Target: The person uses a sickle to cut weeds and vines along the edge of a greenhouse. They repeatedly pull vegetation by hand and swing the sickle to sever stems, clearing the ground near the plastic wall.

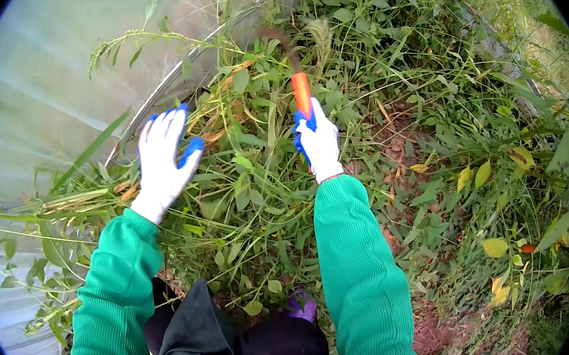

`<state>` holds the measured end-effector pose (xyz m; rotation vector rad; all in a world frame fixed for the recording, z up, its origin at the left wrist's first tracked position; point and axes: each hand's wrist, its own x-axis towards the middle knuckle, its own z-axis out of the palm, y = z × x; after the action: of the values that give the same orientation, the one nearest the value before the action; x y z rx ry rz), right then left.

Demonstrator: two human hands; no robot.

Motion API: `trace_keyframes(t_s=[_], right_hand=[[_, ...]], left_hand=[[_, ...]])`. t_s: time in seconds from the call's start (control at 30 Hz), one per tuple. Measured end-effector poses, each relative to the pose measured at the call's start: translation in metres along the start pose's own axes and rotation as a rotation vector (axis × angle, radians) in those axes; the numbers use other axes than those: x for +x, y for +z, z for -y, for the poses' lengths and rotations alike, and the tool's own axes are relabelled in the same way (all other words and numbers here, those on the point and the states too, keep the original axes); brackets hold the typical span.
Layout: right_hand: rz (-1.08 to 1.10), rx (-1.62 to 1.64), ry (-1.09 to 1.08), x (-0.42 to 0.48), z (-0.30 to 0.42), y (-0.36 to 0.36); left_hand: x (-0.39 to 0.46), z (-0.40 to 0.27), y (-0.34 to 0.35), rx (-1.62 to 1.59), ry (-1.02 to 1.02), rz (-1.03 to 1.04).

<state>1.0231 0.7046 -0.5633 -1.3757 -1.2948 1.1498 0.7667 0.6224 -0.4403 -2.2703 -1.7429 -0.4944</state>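
My right hand (318, 139), in a white glove with a blue palm, grips the orange handle of a sickle (302, 90). The sickle's curved blade, blurred, points up and to the left over the weeds. My left hand (163, 156), gloved the same way, is spread with its fingers apart over the weeds near the plastic sheeting; nothing shows in its grip. Between and beyond both hands lie tangled green weeds (263, 180), with some yellowish stalks (217, 117) just right of my left hand.
Translucent plastic sheeting (64, 73) spans the left side, with a curved metal rail (166, 82) along its edge. Leafy plants with yellowing leaves (495, 247) stand at the right. Reddish soil (430, 333) shows at lower right. A purple shoe (303, 306) is below me.
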Motion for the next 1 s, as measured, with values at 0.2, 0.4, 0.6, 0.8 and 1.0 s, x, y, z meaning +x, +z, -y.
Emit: trace_keyframes(t_s=[0.2,0.4,0.6,0.8,1.0], right_hand=[[0.221,-0.776,-0.349,-0.040,-0.008,0.003],[0.323,-1.130,-0.510,-0.074,0.019,-0.022],[0.197,-1.266,-0.369,-0.030,-0.017,0.015],[0.202,-0.687,-0.184,-0.193,-0.013,-0.067],[0.012,-0.637,0.230,-0.282,0.028,-0.153]], left_hand=[[0.073,-0.071,0.048,0.069,0.280,0.218],[0.065,-0.005,0.164,-0.072,-0.494,0.683],[0.036,-0.010,0.179,-0.059,-0.290,0.800],[0.004,0.029,0.133,-0.291,-0.260,0.599],[-0.054,0.007,0.089,-0.286,-0.140,0.786]])
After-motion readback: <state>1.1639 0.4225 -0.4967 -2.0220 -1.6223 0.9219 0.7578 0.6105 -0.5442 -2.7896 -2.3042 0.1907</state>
